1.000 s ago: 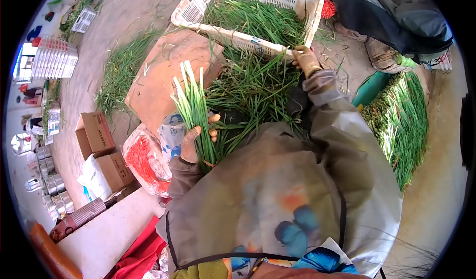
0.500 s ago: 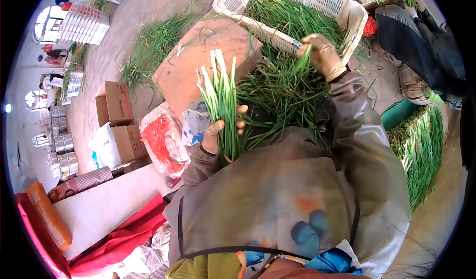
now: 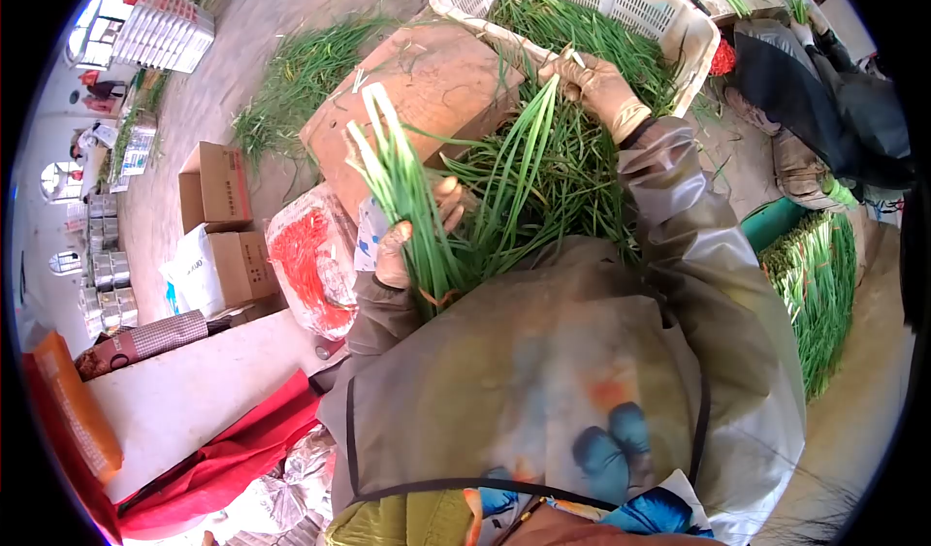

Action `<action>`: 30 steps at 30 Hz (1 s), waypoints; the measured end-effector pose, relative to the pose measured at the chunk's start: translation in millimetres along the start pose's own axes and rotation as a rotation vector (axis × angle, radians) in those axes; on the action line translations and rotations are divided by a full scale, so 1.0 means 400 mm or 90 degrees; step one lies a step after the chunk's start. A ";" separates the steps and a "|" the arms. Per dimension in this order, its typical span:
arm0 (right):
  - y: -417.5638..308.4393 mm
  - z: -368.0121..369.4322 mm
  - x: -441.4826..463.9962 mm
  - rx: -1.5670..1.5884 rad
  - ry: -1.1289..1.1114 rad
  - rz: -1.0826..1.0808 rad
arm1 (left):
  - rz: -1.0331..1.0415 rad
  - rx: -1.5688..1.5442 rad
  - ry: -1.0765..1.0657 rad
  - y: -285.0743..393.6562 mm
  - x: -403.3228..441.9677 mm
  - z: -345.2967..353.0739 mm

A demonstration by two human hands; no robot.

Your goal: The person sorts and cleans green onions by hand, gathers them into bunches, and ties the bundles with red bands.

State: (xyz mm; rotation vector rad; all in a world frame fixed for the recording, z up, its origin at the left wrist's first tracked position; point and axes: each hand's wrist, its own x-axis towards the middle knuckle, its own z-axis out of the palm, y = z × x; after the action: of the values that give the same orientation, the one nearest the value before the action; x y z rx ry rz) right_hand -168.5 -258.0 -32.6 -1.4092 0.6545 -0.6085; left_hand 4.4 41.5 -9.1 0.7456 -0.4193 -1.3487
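My left hand (image 3: 396, 255) is wrapped round a bunch of chives (image 3: 409, 211), white ends pointing up and away from me. A red band (image 3: 438, 299) shows low on this bunch, near my apron. My gloved right hand (image 3: 601, 90) is closed at the top of some loose chive stalks (image 3: 529, 148), which fan out down toward the bunch. Its fingertips partly hide their ends. Under and between my hands lies a heap of loose green chives (image 3: 582, 187), on and in front of my lap.
A white plastic crate (image 3: 693, 47) of chives stands ahead, beside a brown board (image 3: 417, 90). Red bands (image 3: 305, 255) lie on a pack at left, near cardboard boxes (image 3: 218, 192). Banded chives (image 3: 815, 294) stand at right; another person (image 3: 824, 90) sits beyond.
My right hand has moved left and slightly down, and stalks now stretch between it and the bunch. The bunch in my left hand has tilted and shifted left.
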 end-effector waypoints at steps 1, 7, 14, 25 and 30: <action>-0.048 -0.007 -0.011 -0.026 -0.010 -0.019 | -0.011 -0.023 0.019 0.007 -0.011 -0.017; -0.113 -0.195 0.047 -0.371 0.342 -0.286 | -0.010 0.018 0.015 0.049 -0.031 -0.058; -0.157 0.177 -0.098 0.015 -0.063 0.045 | -0.107 0.023 -0.063 -0.009 0.037 -0.033; -0.057 0.227 -0.097 -0.384 -0.205 -0.050 | -0.142 0.140 -0.083 -0.012 0.058 0.010; -0.098 0.191 -0.107 -0.215 -0.414 0.089 | -0.156 0.217 0.062 0.005 0.072 0.055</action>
State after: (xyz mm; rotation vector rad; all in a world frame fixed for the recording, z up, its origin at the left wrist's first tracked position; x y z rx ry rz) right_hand -142.1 -177.5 12.3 -1.7363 0.3314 0.0936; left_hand -3.1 8.5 3.7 1.1697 -0.4989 -1.4792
